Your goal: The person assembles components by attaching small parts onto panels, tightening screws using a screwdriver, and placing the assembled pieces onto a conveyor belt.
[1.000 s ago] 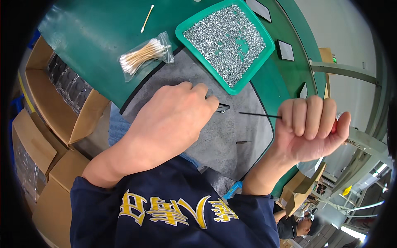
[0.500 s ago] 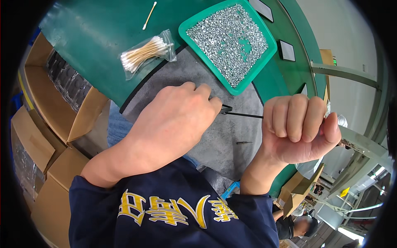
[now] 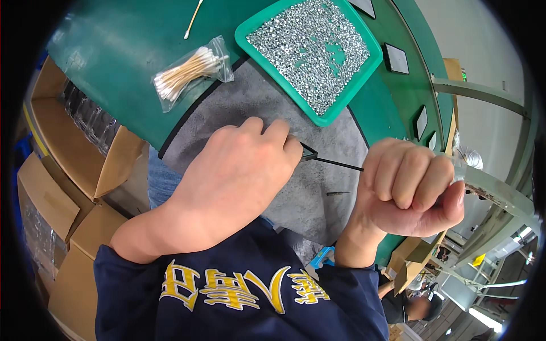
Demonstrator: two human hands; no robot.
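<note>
A thin black rod with a triangular black frame at one end spans the gap between my two hands. My left hand, back up, is closed with its fingertips on the triangular end; the fingers hide part of it. My right hand is a fist, curled fingers toward me, around the rod's other end, which is out of sight. Under them lies a grey cloth mat with a black border. A small thin dark piece rests on the mat between my wrists.
Beyond my hands, a green tray of small silvery nuts overlaps the mat. Left of it lie a clear bag of cotton swabs and one loose swab. Cardboard boxes stand at the left. Flat framed panels line the table's right side.
The view has shifted slightly, so the tray and swabs sit a little higher and further left. A bit more of the triangular frame shows beside my left fingers. Both hands keep their hold.
</note>
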